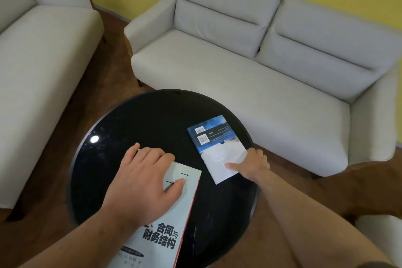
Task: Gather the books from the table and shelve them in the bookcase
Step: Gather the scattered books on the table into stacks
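Head view, and both hands are down on the round black table (pixel 152 119). The left hand (pixel 141 178) lies spread flat on the pale book (pixel 174 213), thumb on the cover. The right hand (pixel 253 166) pinches the edge of the blue-and-white book (pixel 217 143), thumb on top and fingers tucked at its side; under it, I think, though that part is hidden. Risk now: the top is glossy, so a flat palm could skate the pale book off the rim, and an edge pinch could let the other swing and drop. Count: two books, two hands, one table, two grey sofas (pixel 250 72). No bookcase in sight.
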Motion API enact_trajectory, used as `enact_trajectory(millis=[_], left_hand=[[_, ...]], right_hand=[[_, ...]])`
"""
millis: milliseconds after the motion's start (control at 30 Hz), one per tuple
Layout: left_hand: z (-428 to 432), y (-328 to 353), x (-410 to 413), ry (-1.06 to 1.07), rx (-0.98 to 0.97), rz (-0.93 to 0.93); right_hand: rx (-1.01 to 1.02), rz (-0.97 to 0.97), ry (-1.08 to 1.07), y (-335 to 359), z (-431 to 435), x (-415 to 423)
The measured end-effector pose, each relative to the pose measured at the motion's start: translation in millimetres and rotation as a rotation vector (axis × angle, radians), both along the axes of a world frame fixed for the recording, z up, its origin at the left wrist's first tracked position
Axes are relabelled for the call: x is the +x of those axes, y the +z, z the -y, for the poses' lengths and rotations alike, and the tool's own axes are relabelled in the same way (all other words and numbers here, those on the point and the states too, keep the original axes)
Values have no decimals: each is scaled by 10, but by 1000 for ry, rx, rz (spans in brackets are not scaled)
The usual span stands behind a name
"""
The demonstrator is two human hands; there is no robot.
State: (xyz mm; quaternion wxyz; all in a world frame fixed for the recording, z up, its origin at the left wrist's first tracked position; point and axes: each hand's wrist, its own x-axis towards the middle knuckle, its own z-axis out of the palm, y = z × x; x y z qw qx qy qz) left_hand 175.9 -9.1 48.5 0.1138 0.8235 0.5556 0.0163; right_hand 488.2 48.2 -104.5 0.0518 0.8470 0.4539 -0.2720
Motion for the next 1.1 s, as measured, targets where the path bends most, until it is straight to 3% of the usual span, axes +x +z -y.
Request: enact_trajectory(millis=[67,200,467,533,633,767,867,933,967,1033,1100], left_hand=[[-5,7,1,-3,-26,-16],[-5,45,32,1,-40,-45],[25,53,30,39,-40,77],[13,80,17,84,-48,198],[-15,196,2,186,-143,359],[-4,376,-31,195,-261,429],[104,528,-86,222,-158,536],[168,640,-107,330,-165,734],[177,720,-109,444,-302,879],[167,854,-155,617,-786,1155],[147,902,-302,575,-1222,1395]], right_hand=[[-3,-33,-112,-7,206,113],[72,-363,-465,3,616,395],[230,-842,-767,604,1095,320],[287,-857,-750,922,1158,145],[368,-686,-538,1399,1326,-132],[531,-592,-346,1982,1639,-409],[616,-565,-221,2378,1858,-595],[673,-524,-115,2560,1997,-722],[709,-508,-66,2617,2050,-776],[758,-434,48,2703,2129,-916],[835,-201,246,2769,2177,-1062]])
